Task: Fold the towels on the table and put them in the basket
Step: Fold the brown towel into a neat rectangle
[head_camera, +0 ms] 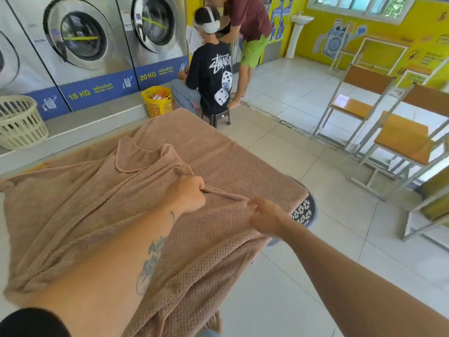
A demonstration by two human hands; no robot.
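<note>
Brown waffle-weave towel (238,166) lies spread over the whole surface, which is hidden beneath it, with its near edge hanging toward the floor (303,276) and one corner flipped back on top. Steel washing machines (85,45) marked 15 KG and 20 KG line the far wall at left, and metal-framed chairs (401,139) with wooden seats stand at right against a yellow wall (379,47).

A seated person in a black shirt (213,76) faces the machines from a low stool (217,116), and a standing person in green shorts (252,49) bends over just behind. A cream basket (21,122) sits on the ledge below the machines, and a yellow basket (158,100) holding clothes stands beside the seated person. A dark basket (306,211) stands on the floor at the towel's right edge, partly covered by its hanging corner.

At the towel's middle the left grip (187,193) is clenched around a raised ridge of cloth. The right grip (264,216), blurred, meets the other end of that ridge with its fingers curled; whether it pinches the cloth cannot be told.
</note>
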